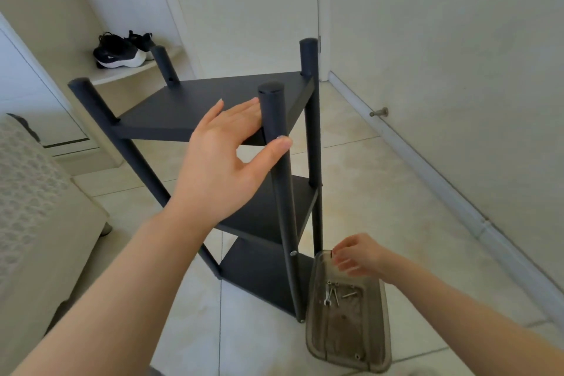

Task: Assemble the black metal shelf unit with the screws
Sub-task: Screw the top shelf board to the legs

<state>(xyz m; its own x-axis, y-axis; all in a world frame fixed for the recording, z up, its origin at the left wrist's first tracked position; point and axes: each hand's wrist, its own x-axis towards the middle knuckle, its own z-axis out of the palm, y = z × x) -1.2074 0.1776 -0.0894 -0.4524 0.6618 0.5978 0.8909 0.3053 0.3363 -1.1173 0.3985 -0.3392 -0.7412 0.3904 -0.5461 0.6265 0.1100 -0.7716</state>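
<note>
The black shelf unit [198, 107] is stood upright on the tiled floor [396, 207], three shelves fixed between four posts. Its nearest post [274, 113] is touched by the thumb of the left hand [222, 168], fingers spread straight. A smoky tray [348, 336] is laid beside the unit's near corner; the right hand [360, 256] is held over its far end, fingers curled, any grasp indiscernible. Loose screws [334, 294] are gathered inside.
</note>
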